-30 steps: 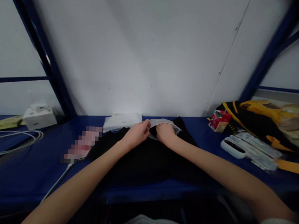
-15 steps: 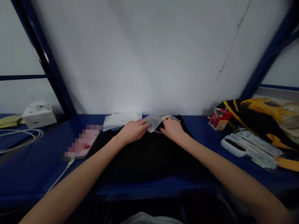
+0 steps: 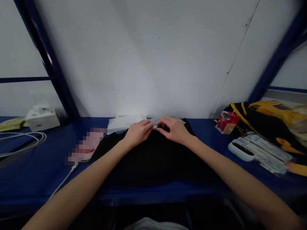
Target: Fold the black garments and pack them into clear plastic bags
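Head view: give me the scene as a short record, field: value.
hands: left hand and right hand, both at the translucent film; grip unclear
under hands: black cloth on blue table
behind left hand: white packet
left of cloth: phone, screen pixelated, white cable at its near end
right of cloth: red box, white oval case

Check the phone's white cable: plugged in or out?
Plugged in, by the look of it: the white cable's plug meets the phone's near end. Pixelation blurs the joint.
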Demonstrator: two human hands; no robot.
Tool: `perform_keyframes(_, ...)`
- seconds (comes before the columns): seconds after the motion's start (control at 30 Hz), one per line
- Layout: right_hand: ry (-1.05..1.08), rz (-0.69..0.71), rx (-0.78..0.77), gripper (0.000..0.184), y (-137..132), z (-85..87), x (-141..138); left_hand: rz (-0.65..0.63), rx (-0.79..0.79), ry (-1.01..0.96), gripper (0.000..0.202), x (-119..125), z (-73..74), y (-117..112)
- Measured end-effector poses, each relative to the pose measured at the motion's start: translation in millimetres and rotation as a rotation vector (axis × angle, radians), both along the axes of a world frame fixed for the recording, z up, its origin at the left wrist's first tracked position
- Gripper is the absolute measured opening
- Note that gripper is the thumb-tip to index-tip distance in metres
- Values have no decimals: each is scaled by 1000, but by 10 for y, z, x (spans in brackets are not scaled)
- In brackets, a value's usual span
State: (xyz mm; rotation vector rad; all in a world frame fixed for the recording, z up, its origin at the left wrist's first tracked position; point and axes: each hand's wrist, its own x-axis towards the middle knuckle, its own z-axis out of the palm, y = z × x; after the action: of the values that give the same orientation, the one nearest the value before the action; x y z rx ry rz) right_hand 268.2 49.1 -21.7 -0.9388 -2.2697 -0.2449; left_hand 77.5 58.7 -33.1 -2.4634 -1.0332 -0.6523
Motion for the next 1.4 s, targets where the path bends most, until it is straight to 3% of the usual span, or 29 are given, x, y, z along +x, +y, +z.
perform_keyframes(0.3,-164,-39,189,19,125,-142,-36,-24,-28,-11,22,25,27,-15)
perform_keyframes(0.57,-244,-194,289,28,317,-11,299,99,91,-55,22,-166,219,87)
perform_keyframes(0.7,-186,-354,274,24,416,87,624,244,111,-142,25,-354,308,146)
perform_keyframes(0.83,-162,-424,257,22,435,129,781,254,88,-159,24,-411,295,174)
perform_keyframes(0.97,-166,-313,235,21,397,138,721,184,85,-143,22,-406,246,172)
perform_keyframes(1.13,-248,-99,88,53,371,22,490,73,94,-100,23,-347,231,111)
perform_keyframes(1.27,-307,-151,-73,52,389,-124,349,35,85,-37,21,-274,230,46)
perform_keyframes(1.4,-281,-283,-72,43,458,-116,427,51,43,0,22,-269,237,38)
